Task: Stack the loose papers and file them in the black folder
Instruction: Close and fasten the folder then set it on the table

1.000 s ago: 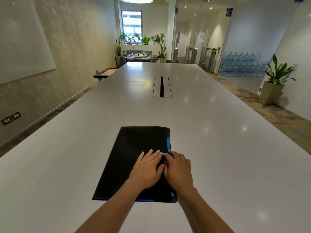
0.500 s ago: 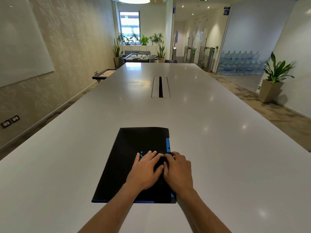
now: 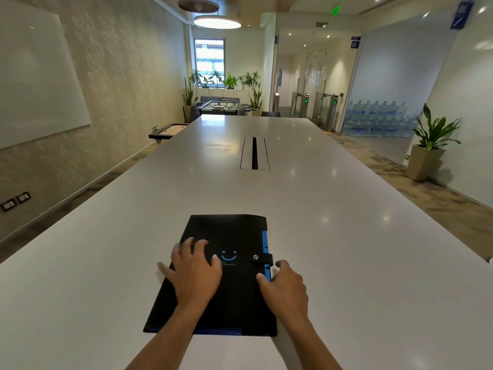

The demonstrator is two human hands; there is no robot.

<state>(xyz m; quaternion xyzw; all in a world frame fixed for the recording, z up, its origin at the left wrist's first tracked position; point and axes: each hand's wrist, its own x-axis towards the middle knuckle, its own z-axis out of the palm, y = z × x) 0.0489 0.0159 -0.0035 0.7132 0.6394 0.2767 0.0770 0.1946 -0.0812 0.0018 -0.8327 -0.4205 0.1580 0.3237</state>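
The black folder (image 3: 229, 231) lies closed and flat on the white table (image 3: 346, 222), right in front of me. Its strap with a metal snap (image 3: 256, 257) is fastened over the blue right edge. My left hand (image 3: 194, 271) rests palm down on the folder's left half, fingers spread and slightly blurred. My right hand (image 3: 285, 287) sits at the folder's right edge, thumb on the cover and fingers just beside the edge. No loose papers are visible.
A cable slot (image 3: 254, 153) runs along the middle of the long table, farther away. A potted plant (image 3: 429, 145) and stacked water bottles (image 3: 378, 118) stand off to the right. A whiteboard (image 3: 40, 81) hangs on the left wall.
Both hands were together over the snap near the folder's right edge. They have moved apart, left hand to the left half, right hand to the right edge, uncovering the fastened strap.
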